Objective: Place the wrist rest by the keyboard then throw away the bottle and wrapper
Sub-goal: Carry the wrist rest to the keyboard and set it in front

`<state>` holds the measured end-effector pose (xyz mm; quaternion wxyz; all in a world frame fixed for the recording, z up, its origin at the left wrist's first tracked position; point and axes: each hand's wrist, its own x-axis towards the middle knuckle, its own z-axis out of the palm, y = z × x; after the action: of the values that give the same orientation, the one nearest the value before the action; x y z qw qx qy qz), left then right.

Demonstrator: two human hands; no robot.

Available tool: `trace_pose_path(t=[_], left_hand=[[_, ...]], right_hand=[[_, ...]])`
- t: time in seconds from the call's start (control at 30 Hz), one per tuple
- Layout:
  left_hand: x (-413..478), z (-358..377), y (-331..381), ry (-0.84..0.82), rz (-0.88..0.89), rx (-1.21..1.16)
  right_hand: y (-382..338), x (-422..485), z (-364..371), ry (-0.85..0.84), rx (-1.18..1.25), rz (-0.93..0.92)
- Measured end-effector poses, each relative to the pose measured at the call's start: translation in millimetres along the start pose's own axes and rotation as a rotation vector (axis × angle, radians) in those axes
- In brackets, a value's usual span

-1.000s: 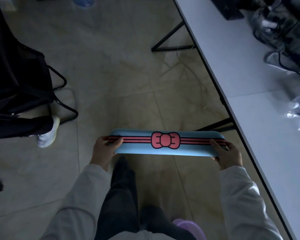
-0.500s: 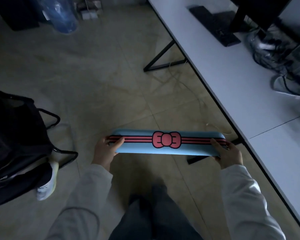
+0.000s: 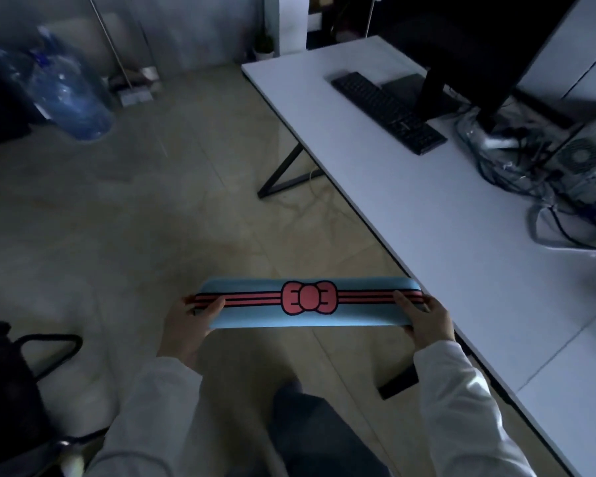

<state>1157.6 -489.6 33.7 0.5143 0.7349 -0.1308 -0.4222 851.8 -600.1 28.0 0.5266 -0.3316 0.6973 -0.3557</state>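
I hold a long blue wrist rest (image 3: 255,313) with red stripes and a red bow level in front of me, above the floor. My left hand (image 3: 190,321) grips its left end and my right hand (image 3: 424,320) grips its right end. A black keyboard (image 3: 386,110) lies far ahead on the white desk (image 3: 444,218), in front of a dark monitor (image 3: 475,53). No bottle or wrapper shows in this view.
The desk runs along my right, with a black leg frame (image 3: 283,173) below it. A tangle of cables and a computer case (image 3: 547,166) sit at the desk's right. Large blue water jugs (image 3: 66,94) stand at the far left. A black chair (image 3: 11,383) is at my left.
The view has swung up and forward along the desk, bringing the whole keyboard and monitor into sight. Both hands keep the same grip on the wrist rest.
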Motion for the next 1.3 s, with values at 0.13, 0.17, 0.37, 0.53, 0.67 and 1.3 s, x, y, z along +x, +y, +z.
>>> trace_pose_path(t=[0.13,0.17,0.37,0.53,0.67,1.3], left_hand=[[48.2,23.5,32.3,-0.012,-0.005,0.018],[58.8,27.1,37.2,-0.01,-0.007,0.021],[125.7,54.0,70.5,-0.05,-0.016,0.054],[199.3,75.1,98.9,-0.168,-0.048,0.1],[262.7,93.1,141.3,-0.26,0.0,0.143],[432.0,173.1,233.4,-0.5,0.033,0.329]], right_hand=[[-34.5,44.3,21.1,0.016,0.004,0.012],[-41.0,53.3,27.0,0.016,0.008,0.017],[-66.2,95.8,59.6,0.058,0.006,0.043],[-85.5,125.1,88.9,0.163,0.017,0.054],[-113.4,143.6,121.1,0.263,-0.027,0.036],[-162.2,202.8,212.7,0.541,0.089,0.208]])
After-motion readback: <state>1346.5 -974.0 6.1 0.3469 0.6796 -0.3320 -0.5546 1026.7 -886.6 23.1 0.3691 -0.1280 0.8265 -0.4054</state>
